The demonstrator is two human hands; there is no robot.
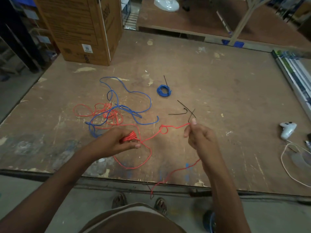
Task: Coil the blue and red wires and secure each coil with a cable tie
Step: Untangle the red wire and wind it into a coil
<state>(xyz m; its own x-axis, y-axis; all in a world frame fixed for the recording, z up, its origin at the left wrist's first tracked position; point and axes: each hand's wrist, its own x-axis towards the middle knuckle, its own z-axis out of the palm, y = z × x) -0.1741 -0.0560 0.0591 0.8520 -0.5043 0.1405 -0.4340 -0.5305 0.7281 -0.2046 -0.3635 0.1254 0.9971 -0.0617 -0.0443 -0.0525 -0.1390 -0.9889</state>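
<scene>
My left hand [116, 142] grips a small bundle of red wire loops [130, 137] just above the worn wooden table [218, 91]. My right hand [198, 133] pinches the red wire [175, 126] farther along, together with a black cable tie [191, 115] that sticks up from my fingers. The strand between my hands has a small loop in it. More red wire lies tangled at the left [107, 113], and one end hangs off the table's front edge. A loose blue wire [131, 93] sprawls across the tangle. A finished blue coil [164, 90] with a black tie lies behind.
Two spare black cable ties [180, 110] lie just beyond my right hand. A big cardboard box [80, 29] stands at the back left. A white game controller [287, 130] and a white cable [286, 169] lie at the right edge.
</scene>
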